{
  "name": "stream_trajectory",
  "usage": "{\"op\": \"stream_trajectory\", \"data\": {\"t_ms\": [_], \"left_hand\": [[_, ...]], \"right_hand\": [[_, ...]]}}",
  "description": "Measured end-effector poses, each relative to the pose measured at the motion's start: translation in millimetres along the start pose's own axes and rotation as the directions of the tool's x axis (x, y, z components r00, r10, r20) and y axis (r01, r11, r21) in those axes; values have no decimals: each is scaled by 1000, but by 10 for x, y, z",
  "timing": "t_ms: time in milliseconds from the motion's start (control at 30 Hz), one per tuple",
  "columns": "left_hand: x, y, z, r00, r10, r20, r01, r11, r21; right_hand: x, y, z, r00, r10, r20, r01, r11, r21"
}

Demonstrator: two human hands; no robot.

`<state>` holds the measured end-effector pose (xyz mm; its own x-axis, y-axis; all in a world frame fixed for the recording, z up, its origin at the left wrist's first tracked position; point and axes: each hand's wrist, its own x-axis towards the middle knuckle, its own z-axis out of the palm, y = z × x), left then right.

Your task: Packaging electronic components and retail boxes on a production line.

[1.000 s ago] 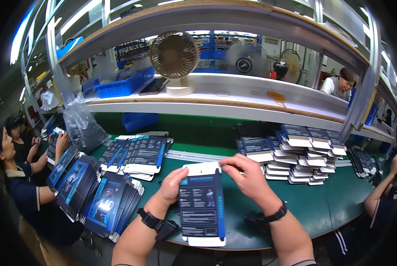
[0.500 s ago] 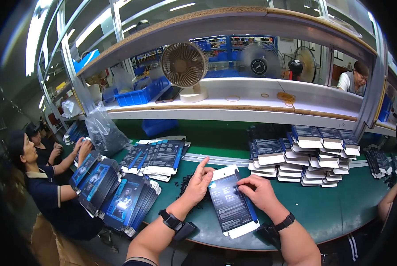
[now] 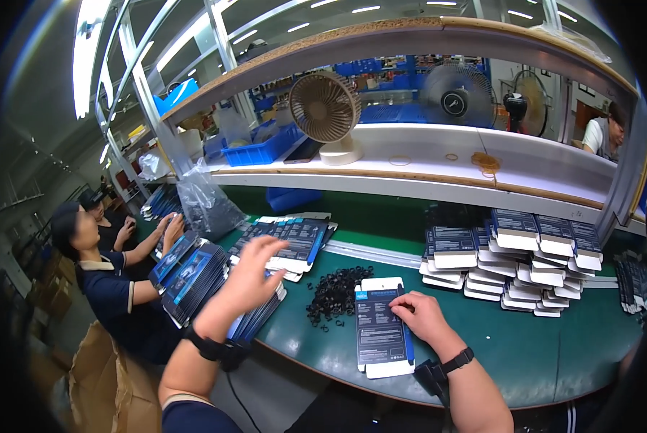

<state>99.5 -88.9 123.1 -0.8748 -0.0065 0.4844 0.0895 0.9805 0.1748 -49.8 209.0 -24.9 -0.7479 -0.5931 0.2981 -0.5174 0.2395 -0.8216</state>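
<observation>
A flat dark-blue and white package lies on the green table in front of me. My right hand rests on its right edge, fingers pinching the upper corner. My left hand is raised with fingers spread, hovering over fanned stacks of the same flat packages at the left, holding nothing. A heap of small black rings lies between the two hands.
Stacks of folded blue and white boxes fill the right of the table. More flat packages lie further back. A seated co-worker handles packages at the left. A beige fan and a blue bin stand on the shelf.
My left hand left the package and swung left toward the fanned stacks. The package now lies flat under my right hand only. The view has turned left.
</observation>
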Motion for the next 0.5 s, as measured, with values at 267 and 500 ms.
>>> {"op": "stream_trajectory", "data": {"t_ms": [267,500], "left_hand": [[-717,-614,-1509,962,-261,-81,272,879,392],[-1868,-1669,-3090,622,-767,-155,782,620,71]], "right_hand": [[77,54,15,1000,12,-19,-12,999,42],[62,-19,-12,1000,21,9,-22,999,29]]}}
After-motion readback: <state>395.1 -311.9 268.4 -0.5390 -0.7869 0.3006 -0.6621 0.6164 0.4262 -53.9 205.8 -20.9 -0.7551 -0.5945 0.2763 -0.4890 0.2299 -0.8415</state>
